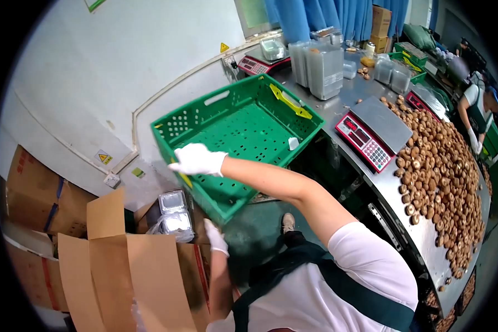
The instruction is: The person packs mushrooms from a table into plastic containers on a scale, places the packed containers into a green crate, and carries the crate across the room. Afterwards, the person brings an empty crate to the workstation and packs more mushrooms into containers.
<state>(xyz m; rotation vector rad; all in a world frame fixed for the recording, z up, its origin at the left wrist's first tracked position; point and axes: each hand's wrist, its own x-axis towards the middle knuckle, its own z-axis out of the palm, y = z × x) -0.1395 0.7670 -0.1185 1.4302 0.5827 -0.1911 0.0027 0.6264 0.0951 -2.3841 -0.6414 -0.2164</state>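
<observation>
A large green plastic crate (243, 124) with perforated walls and yellow handles sits tilted in my view beside the steel table. Inside it lies a small whitish piece (292, 144). My right hand (199, 160), in a white glove, reaches across the crate to its left rim, next to a yellow handle, with the fingers closed over the rim. Below the crate's near corner is my left hand (216, 239), also gloved, its fingers stretched upward beside the outer wall; whether it touches the crate is unclear. What supports the crate is hidden.
An open cardboard box (108, 265) stands at lower left, near clear plastic containers (174, 213). On the steel table (343, 105) are a red scale (365, 138), stacked clear trays (323, 69) and a pile of brown mushrooms (440, 177). A co-worker (476, 110) stands at far right.
</observation>
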